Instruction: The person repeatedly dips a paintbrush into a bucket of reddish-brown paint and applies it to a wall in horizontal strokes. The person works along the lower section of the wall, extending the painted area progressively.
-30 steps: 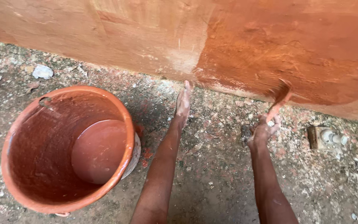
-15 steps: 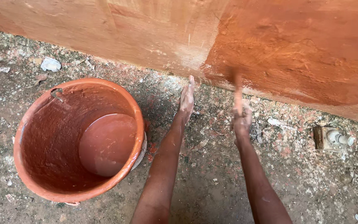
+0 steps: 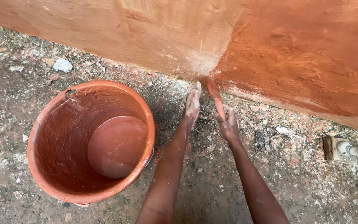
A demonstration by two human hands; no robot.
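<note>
My right hand (image 3: 228, 124) grips a paint-soaked brush (image 3: 214, 94), its bristles touching the bottom edge of the wall (image 3: 270, 54) where wet dark-orange paint meets the paler dry part. My left hand (image 3: 192, 103) rests flat with straight fingers on the ground at the foot of the wall, just left of the brush, and holds nothing. Both forearms are smeared with orange paint. An orange bucket (image 3: 42, 137) stands to the left of my left arm, with a pool of orange paint (image 3: 117, 145) at its bottom.
The ground (image 3: 212, 182) is rough concrete, speckled and dirty. A pale stone (image 3: 62, 64) lies near the wall at the far left. A small wooden block with a pale fitting (image 3: 340, 148) sits on the ground at the right.
My right hand has swept the brush leftward along the bottom of the wall, ending close beside my left hand. The left hand has stayed planted. The view has shifted slightly.
</note>
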